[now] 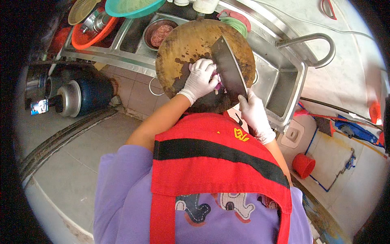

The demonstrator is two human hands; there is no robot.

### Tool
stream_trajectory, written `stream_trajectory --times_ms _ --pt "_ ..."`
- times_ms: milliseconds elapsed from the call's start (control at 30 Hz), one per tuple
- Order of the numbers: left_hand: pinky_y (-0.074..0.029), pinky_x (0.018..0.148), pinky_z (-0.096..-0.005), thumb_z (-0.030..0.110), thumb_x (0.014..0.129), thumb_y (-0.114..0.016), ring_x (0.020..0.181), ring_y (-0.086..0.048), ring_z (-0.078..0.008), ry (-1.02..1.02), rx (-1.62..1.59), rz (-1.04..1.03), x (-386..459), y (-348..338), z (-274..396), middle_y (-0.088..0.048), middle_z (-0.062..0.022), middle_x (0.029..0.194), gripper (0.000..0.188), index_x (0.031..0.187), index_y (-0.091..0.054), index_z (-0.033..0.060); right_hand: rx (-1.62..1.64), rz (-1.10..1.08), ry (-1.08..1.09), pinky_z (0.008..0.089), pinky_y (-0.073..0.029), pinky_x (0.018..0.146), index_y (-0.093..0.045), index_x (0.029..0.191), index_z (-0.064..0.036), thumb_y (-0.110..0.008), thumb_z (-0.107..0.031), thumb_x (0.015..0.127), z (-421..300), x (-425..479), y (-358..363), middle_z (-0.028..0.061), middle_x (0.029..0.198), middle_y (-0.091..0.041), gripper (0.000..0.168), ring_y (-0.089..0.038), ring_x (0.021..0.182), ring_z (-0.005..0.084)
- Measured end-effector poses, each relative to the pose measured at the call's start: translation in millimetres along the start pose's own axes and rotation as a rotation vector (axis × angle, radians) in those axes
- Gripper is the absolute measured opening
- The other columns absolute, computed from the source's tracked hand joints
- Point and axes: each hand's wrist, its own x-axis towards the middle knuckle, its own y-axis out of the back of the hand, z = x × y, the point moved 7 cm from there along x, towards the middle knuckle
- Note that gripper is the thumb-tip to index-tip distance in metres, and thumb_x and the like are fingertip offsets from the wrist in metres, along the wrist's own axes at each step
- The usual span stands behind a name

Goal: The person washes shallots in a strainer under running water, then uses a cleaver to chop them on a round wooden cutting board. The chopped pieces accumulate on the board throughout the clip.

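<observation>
On the round wooden chopping block [173, 55] lie pieces of a purple vegetable [218, 86], perhaps red onion. My left hand [201, 78], in a thin white glove, rests on them with bent fingers and partly hides them. A broad-bladed cleaver [229, 68] stands just right of those fingers, over the block. Its handle is inside my right hand [253, 113], also gloved, at the block's lower right edge.
The block sits over a stainless steel sink [288, 88] with a curved metal pipe [329, 48] at right. Behind left are a metal bowl of minced meat [161, 35], an orange basket [79, 42] and a turquoise basin [134, 13]. Cloths [236, 21] lie behind the block.
</observation>
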Motion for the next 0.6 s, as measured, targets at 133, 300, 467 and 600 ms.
stream_trajectory --times_ms 133,300,467,600 --pt "-0.040 0.089 -0.0446 0.017 0.078 -0.062 0.100 -0.053 -0.0310 0.017 -0.017 -0.116 -2 -14 -5 -0.058 -0.0120 0.101 0.018 0.092 -0.060 0.0055 0.042 -0.048 -0.079 0.0471 -0.049 0.074 -0.053 0.110 0.007 -0.053 -0.015 0.091 10 -1 -9 0.0319 0.084 -0.062 0.029 -0.063 0.085 0.0444" --pt "-0.043 0.086 -0.0423 0.016 0.079 -0.061 0.097 -0.054 -0.0308 -0.015 0.020 -0.115 1 -11 0 -0.060 -0.0113 0.097 0.013 0.086 -0.061 0.0053 0.076 0.056 0.002 0.0462 -0.049 0.080 -0.055 0.111 0.006 -0.055 -0.016 0.090 11 32 -28 0.0322 0.092 -0.063 0.030 -0.062 0.094 0.0442" --pt "-0.042 0.087 -0.0443 0.016 0.078 -0.061 0.096 -0.054 -0.0317 -0.050 -0.025 -0.100 0 -16 -5 -0.058 -0.0126 0.098 0.016 0.089 -0.060 0.0043 0.154 0.145 0.022 0.0445 -0.049 0.082 -0.057 0.109 0.003 -0.055 -0.014 0.090 7 44 -27 0.0287 0.093 -0.064 0.025 -0.063 0.094 0.0421" --pt "-0.041 0.090 -0.0453 0.017 0.075 -0.061 0.099 -0.052 -0.0327 0.023 -0.032 -0.064 3 -4 -2 -0.056 -0.0143 0.102 0.023 0.093 -0.059 0.0031 0.125 0.113 0.038 0.0441 -0.049 0.079 -0.056 0.108 0.002 -0.054 -0.015 0.092 -6 17 -7 0.0267 0.092 -0.065 0.023 -0.063 0.093 0.0413"
